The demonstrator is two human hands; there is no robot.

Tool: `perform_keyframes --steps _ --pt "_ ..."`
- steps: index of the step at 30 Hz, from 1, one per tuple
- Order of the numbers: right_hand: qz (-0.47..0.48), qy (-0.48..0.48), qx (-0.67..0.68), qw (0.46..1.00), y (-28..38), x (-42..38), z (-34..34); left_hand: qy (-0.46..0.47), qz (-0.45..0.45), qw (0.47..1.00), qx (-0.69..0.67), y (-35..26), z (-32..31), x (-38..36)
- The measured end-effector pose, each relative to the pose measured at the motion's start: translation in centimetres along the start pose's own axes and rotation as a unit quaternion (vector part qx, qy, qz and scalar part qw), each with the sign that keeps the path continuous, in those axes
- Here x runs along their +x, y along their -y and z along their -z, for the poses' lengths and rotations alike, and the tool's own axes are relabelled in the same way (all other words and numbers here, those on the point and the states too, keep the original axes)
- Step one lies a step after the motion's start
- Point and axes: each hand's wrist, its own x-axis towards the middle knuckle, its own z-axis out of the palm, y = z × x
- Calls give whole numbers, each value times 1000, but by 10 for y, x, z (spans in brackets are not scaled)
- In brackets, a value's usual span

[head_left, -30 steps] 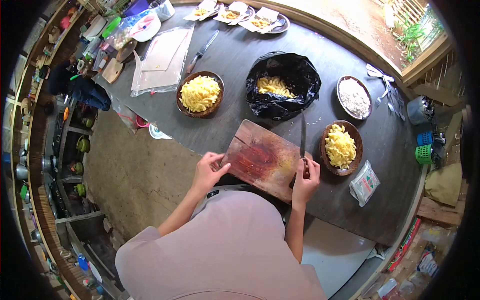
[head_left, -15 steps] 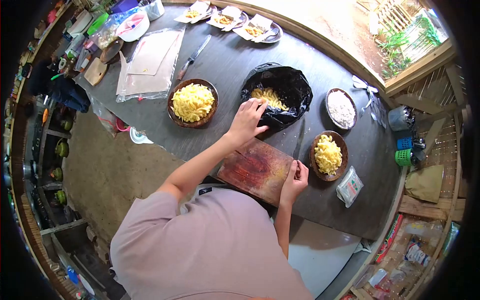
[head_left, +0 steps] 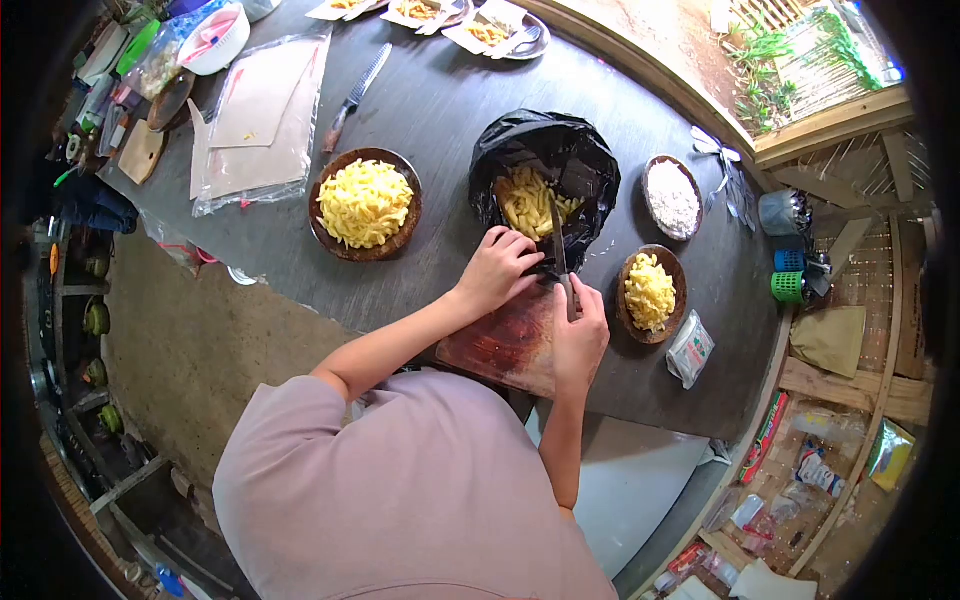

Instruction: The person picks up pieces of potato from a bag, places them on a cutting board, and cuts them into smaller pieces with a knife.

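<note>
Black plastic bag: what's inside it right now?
Yellow cut pieces show inside the black plastic bag, the knife overlapping some. What lies beneath them is covered; the left hand hides part of the near rim.

The right hand (head_left: 582, 338) is bringing the knife (head_left: 557, 232) over the black bag (head_left: 592, 182). The left hand (head_left: 497, 268) is now touching its rim.

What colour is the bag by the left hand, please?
The bag is black, clearest in the head view.

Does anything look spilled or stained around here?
Two things: the board is patchily stained dark red, so its colour looks uneven, and small white crumbs lie loose on the table beside the bag, not in a container.
</note>
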Motion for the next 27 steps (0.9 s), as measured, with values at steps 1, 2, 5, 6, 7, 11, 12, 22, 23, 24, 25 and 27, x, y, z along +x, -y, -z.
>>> perform_keyframes --steps 1,2,5,6,7,11,12,22,23,24,25,27 --pt "-2 -17 -12 1000 5 1 -3 -1 -2 1000 -1 -1 3 -1" --pt "-1 -20 -13 1000 3 1 -6 -15 4 1000 -20 -2 4 -2" --pt "-66 -49 -40 996 -23 -7 -14 -26 -1 999 -40 4 11 1" --pt "-78 -50 -45 995 -30 -9 -14 -15 12 997 -70 8 11 2" --pt "-91 -52 -49 993 -34 -12 -15 -3 25 995 -98 12 11 3" --pt "-54 -83 -51 994 -12 -20 -11 -58 23 995 -83 28 14 20" --pt "-59 -89 -52 993 -5 -21 -11 -47 27 996 -68 34 16 25" --pt "-81 -142 38 986 -1 -52 -19 24 -35 999 4 29 -7 58" --pt "-81 -134 32 987 -1 -51 -19 24 -36 999 -1 26 -11 58" --pt "-85 -135 31 987 -3 -49 -20 25 -36 999 -6 23 -14 57" --pt "-72 -137 32 987 -4 -43 -23 27 -38 999 -9 21 -16 55" --pt "-60 -141 34 988 -4 -30 -24 22 18 999 -30 19 -20 52"
